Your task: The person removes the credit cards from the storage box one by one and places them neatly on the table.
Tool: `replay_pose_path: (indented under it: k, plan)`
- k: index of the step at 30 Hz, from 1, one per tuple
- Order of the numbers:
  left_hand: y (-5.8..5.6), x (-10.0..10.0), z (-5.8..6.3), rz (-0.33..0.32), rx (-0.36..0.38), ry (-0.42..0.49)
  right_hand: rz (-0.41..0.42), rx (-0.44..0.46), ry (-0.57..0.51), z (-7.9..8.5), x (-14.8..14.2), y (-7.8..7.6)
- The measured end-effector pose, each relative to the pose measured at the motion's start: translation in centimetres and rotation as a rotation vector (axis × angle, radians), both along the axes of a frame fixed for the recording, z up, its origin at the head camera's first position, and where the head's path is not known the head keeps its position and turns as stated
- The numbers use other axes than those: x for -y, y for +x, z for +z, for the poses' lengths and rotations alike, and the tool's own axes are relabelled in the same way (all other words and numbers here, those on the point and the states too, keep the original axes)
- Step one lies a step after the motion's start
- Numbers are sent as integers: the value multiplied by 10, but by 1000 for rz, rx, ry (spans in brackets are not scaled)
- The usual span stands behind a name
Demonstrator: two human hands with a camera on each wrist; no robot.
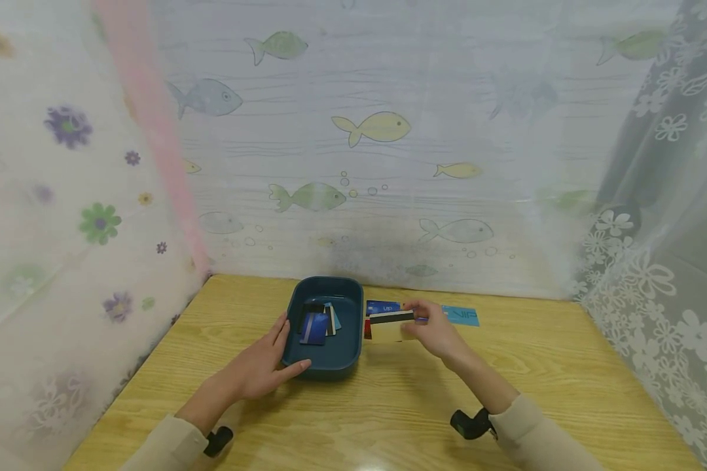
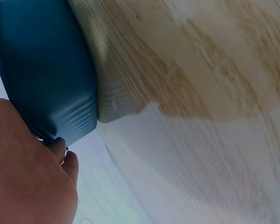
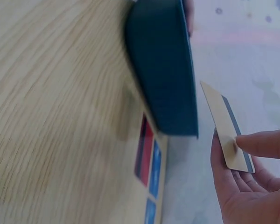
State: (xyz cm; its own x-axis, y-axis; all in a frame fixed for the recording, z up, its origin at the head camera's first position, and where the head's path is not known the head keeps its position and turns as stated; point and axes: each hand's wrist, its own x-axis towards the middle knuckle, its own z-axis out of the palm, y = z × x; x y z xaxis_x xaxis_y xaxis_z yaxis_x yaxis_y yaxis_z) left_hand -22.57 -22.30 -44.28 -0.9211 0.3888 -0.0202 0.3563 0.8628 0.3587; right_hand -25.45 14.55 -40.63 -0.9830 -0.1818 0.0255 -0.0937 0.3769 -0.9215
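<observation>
In the head view my left hand (image 1: 258, 366) rests against the left side of a dark blue rectangular bin (image 1: 353, 340), with the thumb on its front rim. The fingers look straight along the outside; some are partly hidden. Between thumb and fingers, my right hand (image 1: 438, 332) pinches a cream card with a dark stripe (image 1: 387, 330), just right of the bin and above the table. The right wrist view shows that card (image 3: 219, 121) tilted and apart from the bin wall (image 3: 163, 70). Inside the bin lie several cards, a blue one (image 1: 314, 329) on top.
Behind the held card, a blue VIP card (image 1: 381, 306), a red card (image 3: 144, 151) and a light blue card (image 1: 464, 316) lie on the wooden table (image 1: 389, 418). Sheets printed with fish (image 1: 377, 127) and flowers (image 1: 100, 224) stand around the table's back and sides.
</observation>
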Motion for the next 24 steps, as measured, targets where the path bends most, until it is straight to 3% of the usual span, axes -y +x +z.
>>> replay_pose_path:
  k: [24]
  plan:
    - [1,0,0,4,-4,8,-94,60,50,-26,-56,-12]
